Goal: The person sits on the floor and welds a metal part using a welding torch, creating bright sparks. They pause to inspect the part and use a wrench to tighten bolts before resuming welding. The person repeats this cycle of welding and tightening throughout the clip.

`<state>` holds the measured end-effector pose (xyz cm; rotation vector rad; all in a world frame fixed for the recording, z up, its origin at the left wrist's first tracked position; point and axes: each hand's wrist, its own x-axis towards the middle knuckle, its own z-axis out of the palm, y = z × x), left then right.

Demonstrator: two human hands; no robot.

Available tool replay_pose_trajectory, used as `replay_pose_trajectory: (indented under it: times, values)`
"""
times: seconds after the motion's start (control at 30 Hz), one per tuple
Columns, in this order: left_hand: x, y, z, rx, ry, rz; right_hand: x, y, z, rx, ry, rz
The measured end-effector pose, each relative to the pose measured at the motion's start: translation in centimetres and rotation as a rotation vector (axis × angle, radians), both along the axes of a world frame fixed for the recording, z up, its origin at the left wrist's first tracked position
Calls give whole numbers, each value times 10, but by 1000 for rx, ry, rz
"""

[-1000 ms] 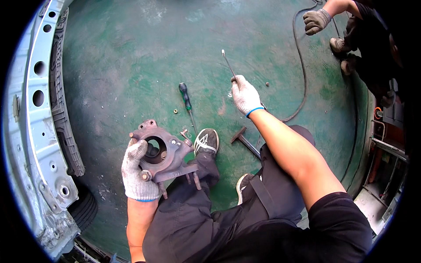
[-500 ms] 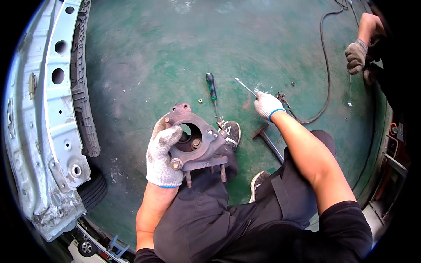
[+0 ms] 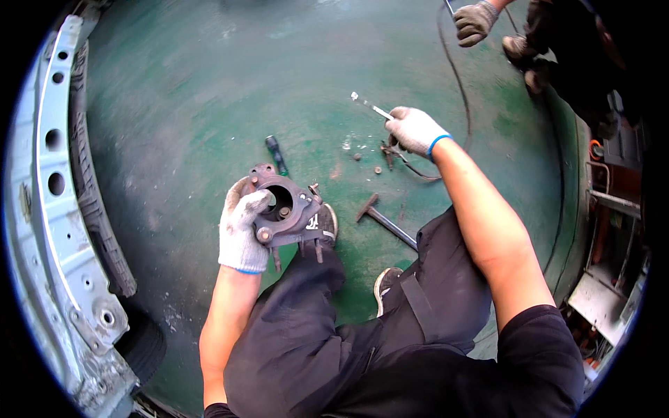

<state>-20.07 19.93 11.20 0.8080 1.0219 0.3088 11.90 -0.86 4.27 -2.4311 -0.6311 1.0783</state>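
Note:
My left hand (image 3: 241,226), in a white knit glove, grips a rusty cast-metal housing (image 3: 298,212) by its left side. The thumb hooks into its large round bore. Bolts sit on the housing's face, and studs stick out of its lower edge above my left knee. Out in front to the right, my right hand (image 3: 416,130), gloved too, is closed round a slim chrome wrench (image 3: 377,110). The wrench's far end points up and left over the floor. Its near end is hidden inside the glove.
A screwdriver (image 3: 276,153) lies behind the housing. On the floor are a hammer (image 3: 387,224), a small nut (image 3: 378,170) and a cable with a clamp (image 3: 417,171). A co-worker's gloved hand (image 3: 475,24) shows at upper right. A pale-blue car body panel (image 3: 64,230) stands along the left.
The view has shifted, so floor things appear farther left or lower. My right hand has risen with the wrench, away from the housing. The left hand keeps its hold.

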Motion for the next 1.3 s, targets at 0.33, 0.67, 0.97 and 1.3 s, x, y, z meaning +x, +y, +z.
replay_pose_trajectory:
  times: [0.33, 0.67, 0.97, 1.3]
  values:
    - [69, -32, -148, -496, -111, -161, 39, -182, -61, -485, -156, 54]
    - [126, -35, -160, -624, -238, -316, -12, -329, -71, -727, 217, 116]
    - [143, -24, -184, -561, -134, -415, -38, -189, -98, -74, -377, -5]
    - [131, -20, -180, -550, -158, -337, -85, -94, -133, -84, -204, -59]
